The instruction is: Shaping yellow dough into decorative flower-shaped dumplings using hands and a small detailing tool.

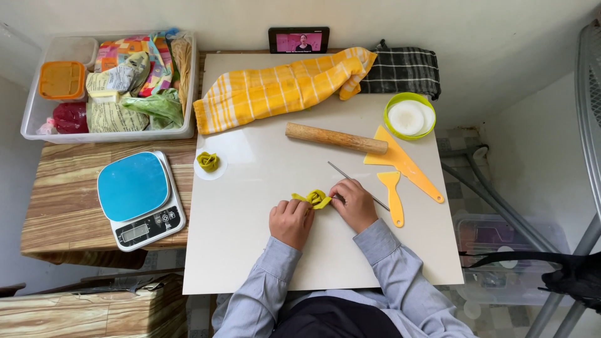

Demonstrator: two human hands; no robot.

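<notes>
A yellow folded dough piece (pixel 317 198) lies on the white board (pixel 250 250) near its middle. My left hand (pixel 290 220) pinches its left end and my right hand (pixel 354 203) grips its right side. A thin metal rod (pixel 347 175) runs diagonally under my right hand. A finished greenish-yellow dough flower (pixel 208 161) sits on a small white disc at the board's left edge.
A wooden rolling pin (pixel 336 138), two yellow plastic scrapers (pixel 404 164) (pixel 392 196), a green-rimmed bowl (pixel 410 116), a yellow striped towel (pixel 282 87), a phone (pixel 299 39) at the back. A blue-topped scale (pixel 139 197) and a clear bin of packets (pixel 109 81) stand left.
</notes>
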